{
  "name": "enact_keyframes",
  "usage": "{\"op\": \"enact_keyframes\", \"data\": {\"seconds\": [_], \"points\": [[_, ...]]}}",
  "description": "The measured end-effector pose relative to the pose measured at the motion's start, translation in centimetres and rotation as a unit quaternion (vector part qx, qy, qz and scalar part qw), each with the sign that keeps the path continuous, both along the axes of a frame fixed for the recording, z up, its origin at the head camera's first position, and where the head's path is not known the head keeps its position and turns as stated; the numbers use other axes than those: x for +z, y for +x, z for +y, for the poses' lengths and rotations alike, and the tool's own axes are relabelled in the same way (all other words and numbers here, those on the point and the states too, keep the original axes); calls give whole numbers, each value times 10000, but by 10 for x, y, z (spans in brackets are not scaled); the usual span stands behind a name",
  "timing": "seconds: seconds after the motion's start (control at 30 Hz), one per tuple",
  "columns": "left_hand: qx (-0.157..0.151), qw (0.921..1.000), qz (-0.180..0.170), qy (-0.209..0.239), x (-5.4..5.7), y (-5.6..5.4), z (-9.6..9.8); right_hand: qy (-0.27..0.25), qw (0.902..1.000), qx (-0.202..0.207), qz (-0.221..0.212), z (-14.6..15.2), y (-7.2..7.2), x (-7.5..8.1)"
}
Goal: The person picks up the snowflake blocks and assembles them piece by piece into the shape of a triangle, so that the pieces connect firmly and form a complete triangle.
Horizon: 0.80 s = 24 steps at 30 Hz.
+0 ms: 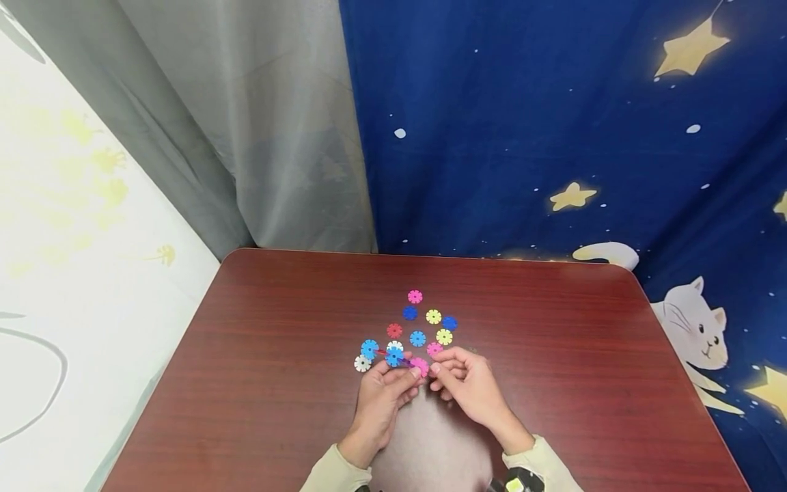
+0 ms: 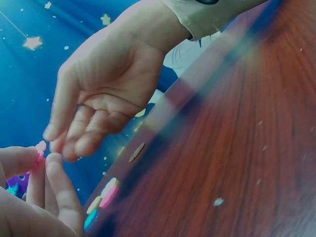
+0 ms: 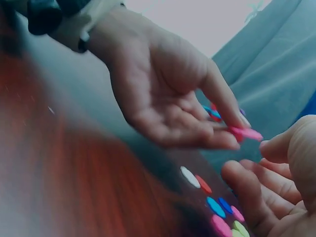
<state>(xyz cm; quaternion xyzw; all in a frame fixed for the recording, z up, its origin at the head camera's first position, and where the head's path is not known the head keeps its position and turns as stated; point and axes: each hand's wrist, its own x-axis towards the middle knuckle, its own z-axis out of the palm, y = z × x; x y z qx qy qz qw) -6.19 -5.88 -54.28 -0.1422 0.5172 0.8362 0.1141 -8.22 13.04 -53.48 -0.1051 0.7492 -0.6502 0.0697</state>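
My left hand (image 1: 384, 396) pinches a pink notched disc (image 1: 421, 367) between thumb and fingers. That disc ends a short chain of interlocked discs: a purple one (image 2: 19, 182), a light blue one (image 1: 394, 357), a red one seen edge-on, and another light blue disc (image 1: 369, 349) at the far left. Just right of the pink disc is my right hand (image 1: 465, 383), its fingers loosely bent. In the right wrist view, nothing shows between the right thumb and fingers (image 3: 237, 175), and the thumb tip is close to the pink disc's edge.
Several loose notched discs lie beyond the hands: red (image 1: 394, 331), light blue (image 1: 418, 339), yellow (image 1: 433, 316), dark blue (image 1: 410, 312) and pink (image 1: 415, 296). A white disc (image 1: 363, 363) lies left of the chain. The brown table (image 1: 277, 396) meets curtains (image 1: 492, 137) behind.
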Motion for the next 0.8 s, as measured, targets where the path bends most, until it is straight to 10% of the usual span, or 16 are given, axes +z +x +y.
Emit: {"op": "enact_keyframes", "data": {"seconds": [0.2, 0.47, 0.8], "points": [[124, 9997, -59, 205, 0, -5, -7, 1298, 9895, -322, 542, 7, -18, 1], [142, 9995, 11, 273, -2, -7, -10, 2894, 9482, -527, 1201, 5, -39, -7], [174, 9997, -36, 196, -1, -8, -11, 3648, 9229, -326, 1189, -1, -47, -15]]}}
